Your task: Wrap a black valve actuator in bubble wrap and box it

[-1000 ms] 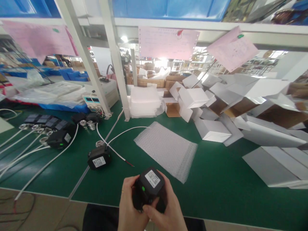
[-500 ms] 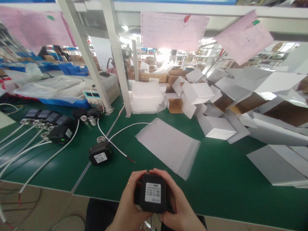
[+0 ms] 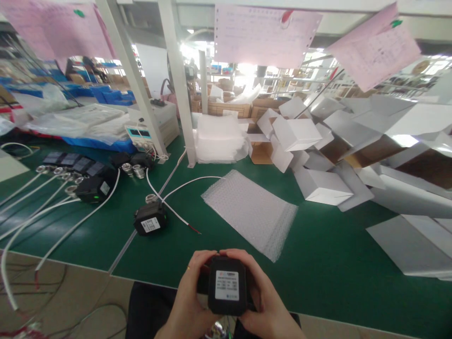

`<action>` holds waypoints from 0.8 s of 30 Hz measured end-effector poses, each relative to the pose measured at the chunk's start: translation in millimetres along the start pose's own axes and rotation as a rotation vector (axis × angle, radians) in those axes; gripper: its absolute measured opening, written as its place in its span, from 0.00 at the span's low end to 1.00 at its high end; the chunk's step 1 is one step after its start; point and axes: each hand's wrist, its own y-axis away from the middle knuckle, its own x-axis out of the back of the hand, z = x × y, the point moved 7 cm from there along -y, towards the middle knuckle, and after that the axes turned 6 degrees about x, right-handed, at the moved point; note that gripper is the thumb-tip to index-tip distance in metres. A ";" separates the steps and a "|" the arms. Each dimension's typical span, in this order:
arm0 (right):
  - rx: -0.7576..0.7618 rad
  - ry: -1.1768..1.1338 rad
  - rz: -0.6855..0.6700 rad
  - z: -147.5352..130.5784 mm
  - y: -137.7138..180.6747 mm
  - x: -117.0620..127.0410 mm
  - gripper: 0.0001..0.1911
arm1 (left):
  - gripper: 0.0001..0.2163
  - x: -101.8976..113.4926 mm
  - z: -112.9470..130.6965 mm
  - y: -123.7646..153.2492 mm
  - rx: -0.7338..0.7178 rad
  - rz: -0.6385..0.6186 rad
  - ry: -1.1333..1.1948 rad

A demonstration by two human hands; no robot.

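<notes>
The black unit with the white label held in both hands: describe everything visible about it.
The black unit is a small, boxy housing with rounded corners, plastic by its look. A white rectangular label with small print too fine to read covers much of the face turned toward the camera. It is held upright over the near edge of the green bench top, above the person's lap. The left hand grips its left side and the right hand its right, fingers curling over the top corners. Its lower end is hidden.

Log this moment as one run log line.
left hand: holds black unit | right hand: same unit | label faces up | bubble wrap sheet beyond
</notes>
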 end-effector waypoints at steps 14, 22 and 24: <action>-0.007 -0.096 0.226 15.7 -18.9 20.4 0.27 | 0.27 0.9 9.2 -22.6 0.545 0.073 0.284; -0.005 -0.082 0.284 14.3 -16.0 21.1 0.24 | 0.26 0.0 12.1 -23.0 0.511 0.049 0.254; -0.005 -0.080 0.320 17.5 -14.0 23.4 0.22 | 0.25 -1.0 12.5 -23.5 0.487 0.033 0.249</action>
